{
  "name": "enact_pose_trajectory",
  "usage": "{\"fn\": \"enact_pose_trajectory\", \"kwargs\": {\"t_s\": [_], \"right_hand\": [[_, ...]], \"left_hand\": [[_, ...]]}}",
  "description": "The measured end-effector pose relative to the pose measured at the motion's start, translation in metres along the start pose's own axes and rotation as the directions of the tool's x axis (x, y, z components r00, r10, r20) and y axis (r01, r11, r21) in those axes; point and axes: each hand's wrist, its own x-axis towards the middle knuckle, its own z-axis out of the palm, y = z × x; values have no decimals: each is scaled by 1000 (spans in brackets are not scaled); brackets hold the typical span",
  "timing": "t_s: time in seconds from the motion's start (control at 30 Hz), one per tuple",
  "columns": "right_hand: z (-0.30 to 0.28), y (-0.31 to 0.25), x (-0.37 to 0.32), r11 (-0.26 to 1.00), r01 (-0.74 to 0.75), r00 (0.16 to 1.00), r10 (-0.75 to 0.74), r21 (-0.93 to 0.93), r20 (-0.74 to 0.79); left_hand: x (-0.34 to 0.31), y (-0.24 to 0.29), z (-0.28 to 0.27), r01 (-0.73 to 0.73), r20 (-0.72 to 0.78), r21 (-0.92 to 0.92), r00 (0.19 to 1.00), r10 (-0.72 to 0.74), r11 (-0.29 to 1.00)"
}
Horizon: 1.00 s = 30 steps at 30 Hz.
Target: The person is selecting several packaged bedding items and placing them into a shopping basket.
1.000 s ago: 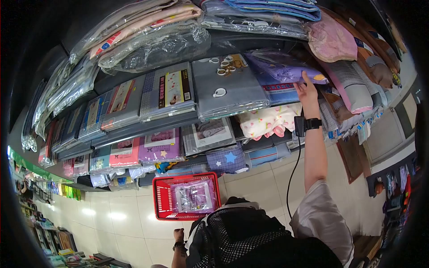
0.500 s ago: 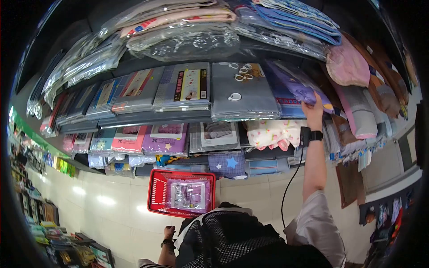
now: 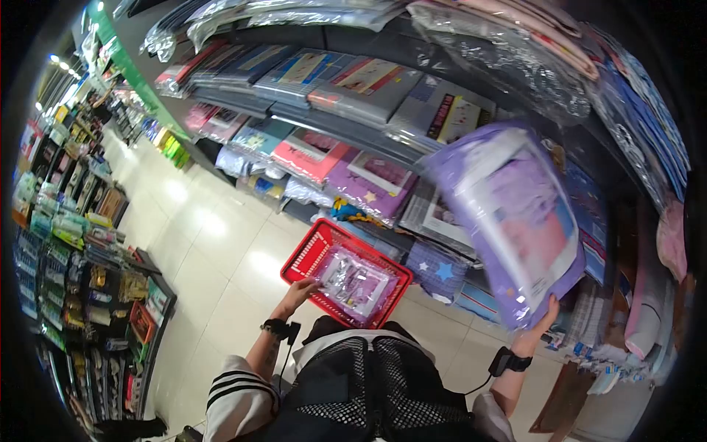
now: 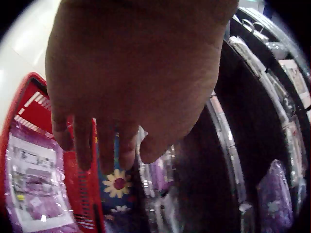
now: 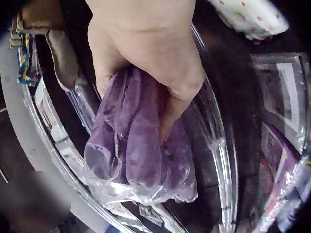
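My right hand (image 3: 543, 320) grips one end of a purple package in clear plastic (image 3: 508, 221), held up in front of the shelves with a printed picture on its face. In the right wrist view, the fingers and thumb of that hand (image 5: 150, 48) squeeze the bunched plastic and the soft purple contents (image 5: 141, 150). My left hand (image 3: 298, 293) is at the near left rim of a red shopping basket (image 3: 313, 247). Its fingers (image 4: 83, 141) hang loosely in the left wrist view. A flat, clear-wrapped purple package (image 3: 361, 283) lies inside the basket.
Shelves hold folded packs in plastic, among them a coral one (image 3: 317, 155) and a purple one with a star (image 3: 368, 184). Large clear-bagged bedding (image 3: 508, 66) overhangs above. A display rack (image 3: 110, 295) stands across the tiled aisle (image 3: 221, 258).
The purple package has come off the shelf in my right hand and now hangs out over the lower shelves. My left hand has moved up to the basket, and the view has turned left.
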Motion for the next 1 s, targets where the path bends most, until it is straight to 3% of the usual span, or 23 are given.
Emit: {"fn": "enact_pose_trajectory", "kwargs": {"t_s": [0.07,0.1,0.13,0.17,0.23,0.3,0.37,0.43,0.47,0.5,0.53,0.6,0.67,0.7,0.8,0.87,0.9,0.97,1.0], "right_hand": [[-1,12,-9,995,-61,997,56,-81,-61],[-8,22,-8,970,-210,970,223,-120,101],[-13,27,-8,920,-348,889,385,-181,249],[15,29,-20,900,-293,907,368,-321,203],[49,39,-32,772,-415,710,606,-481,360],[78,75,-39,739,-410,505,672,-535,542],[100,104,-51,668,-489,417,744,-561,522],[99,142,-53,635,-499,391,772,-590,501],[96,161,-55,541,-622,368,840,-566,398],[90,182,-57,437,-733,327,898,-521,294],[78,204,-56,398,-770,300,916,-499,268],[55,232,-60,334,-816,279,942,-472,185],[40,251,-63,255,-866,241,967,-430,87],[33,257,-65,244,-870,234,969,-428,75],[33,257,-75,263,-904,258,964,-339,59],[25,272,-76,307,-907,300,951,-287,69],[24,282,-78,309,-908,303,951,-283,67],[26,310,-86,337,-909,297,936,-246,186],[19,332,-87,317,-923,260,931,-217,256]], "left_hand": [[4,30,4,-63,106,-141,991,79,988],[0,45,7,-69,151,-221,983,104,973],[-2,51,10,-18,185,-395,978,99,918],[-4,58,11,32,214,-554,971,105,832],[-25,97,18,24,185,-673,973,137,739],[-32,79,11,41,73,-767,997,24,641],[-32,45,-2,9,15,-769,1000,5,639],[-44,14,-19,244,172,-799,969,-179,550],[-45,-9,-19,220,177,-785,975,-131,579],[-44,-30,-23,161,107,-596,987,-121,787],[-41,-48,-25,251,123,-522,968,-219,815],[-33,-68,-27,352,132,-449,935,-328,821],[-20,-77,-26,556,205,-340,831,-518,758],[-11,-84,-27,567,209,-342,823,-528,749],[23,-87,-37,427,133,-225,904,-407,876],[44,-76,-46,250,-6,-142,967,-253,958],[51,-69,-48,181,-72,-187,978,-197,966],[65,-60,-58,92,-410,201,912,-1,975],[66,-68,-62,92,-410,206,912,1,974]]}}
